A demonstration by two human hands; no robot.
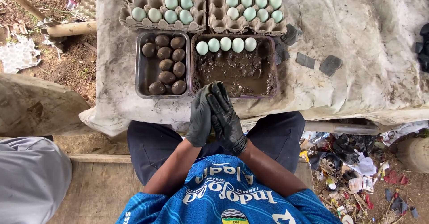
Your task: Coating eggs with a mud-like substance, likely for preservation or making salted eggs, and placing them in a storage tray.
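Observation:
My left hand (199,116) and my right hand (226,116), both in black gloves, are pressed palm to palm just below the near rim of a tray of brown mud (232,74). Whether anything lies between the palms is hidden. A row of pale green eggs (226,44) rests along the far side of the mud tray. To its left stands a metal tray (142,67) with several mud-coated eggs (167,65).
Two cardboard egg cartons (127,16) (214,23) with pale green eggs sit at the back of the cloth-covered table (357,49). Dark flat scraps (330,64) lie to the right. Litter (357,170) covers the ground at right. A grey-clothed person (31,175) is at left.

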